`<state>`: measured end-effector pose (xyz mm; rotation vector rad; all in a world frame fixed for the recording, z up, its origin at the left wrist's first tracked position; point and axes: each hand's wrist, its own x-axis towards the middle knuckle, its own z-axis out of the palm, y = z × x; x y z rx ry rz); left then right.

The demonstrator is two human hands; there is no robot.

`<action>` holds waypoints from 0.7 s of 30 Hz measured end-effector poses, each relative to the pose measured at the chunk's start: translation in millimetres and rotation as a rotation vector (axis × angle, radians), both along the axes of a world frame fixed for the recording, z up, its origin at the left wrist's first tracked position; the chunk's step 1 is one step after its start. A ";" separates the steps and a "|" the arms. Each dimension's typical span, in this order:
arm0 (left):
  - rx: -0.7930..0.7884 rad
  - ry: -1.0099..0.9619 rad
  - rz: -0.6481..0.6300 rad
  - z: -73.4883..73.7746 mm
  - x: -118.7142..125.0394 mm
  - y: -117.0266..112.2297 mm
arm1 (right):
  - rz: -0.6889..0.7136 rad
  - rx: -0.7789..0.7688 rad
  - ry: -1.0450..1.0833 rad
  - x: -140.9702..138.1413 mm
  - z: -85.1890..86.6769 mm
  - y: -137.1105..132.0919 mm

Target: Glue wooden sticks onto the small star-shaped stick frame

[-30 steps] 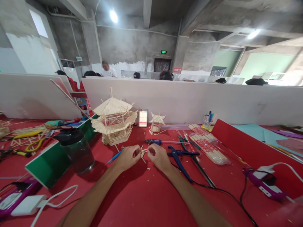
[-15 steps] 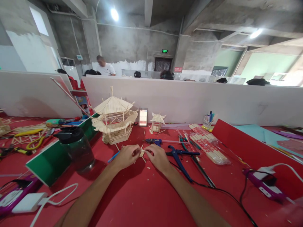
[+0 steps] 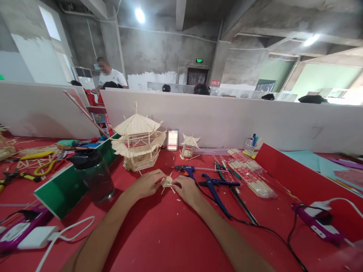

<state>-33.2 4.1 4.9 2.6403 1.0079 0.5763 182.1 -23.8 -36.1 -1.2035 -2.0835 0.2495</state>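
A small frame of pale wooden sticks, with several legs poking outward, sits low over the red table between my hands. My left hand grips its left side with bent fingers. At its right side, my right hand has thumb and fingers closed on the edge. The contact points are partly hidden by the fingers. Behind them stand a large two-roofed stick pavilion and a smaller stick pavilion. A blue glue gun lies just beyond my right hand.
Blue cutters and a black cable lie to the right, near bagged sticks. A dark water bottle stands left by a green divider. White partitions close off the back; a person is beyond.
My fingers have drawn apart from above the stick frame to its two sides, exposing more of its top. Beyond the partition, the person has shifted left.
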 end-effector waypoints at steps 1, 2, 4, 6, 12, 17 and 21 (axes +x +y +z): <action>0.004 0.014 -0.001 -2.4 -2.1 1.9 | 0.002 -0.009 -0.019 -0.5 -1.5 0.4; 0.003 0.029 0.002 -4.7 -3.3 3.4 | 0.002 -0.018 -0.032 -1.2 -2.9 0.8; -0.005 0.060 0.010 -8.5 -3.4 5.2 | -0.001 -0.034 -0.047 -2.7 -5.3 1.7; -0.017 0.071 0.010 -10.6 -1.7 5.7 | -0.006 -0.049 -0.048 -4.5 -6.8 2.7; -0.057 0.030 -0.001 -12.6 0.9 7.2 | -0.019 -0.069 -0.051 -8.4 -8.8 6.2; -0.080 0.033 0.014 -14.2 1.3 9.1 | -0.026 -0.097 -0.105 -9.5 -9.7 7.6; -0.090 0.047 0.024 -13.6 2.3 8.5 | -0.027 -0.106 -0.140 -9.5 -9.6 7.8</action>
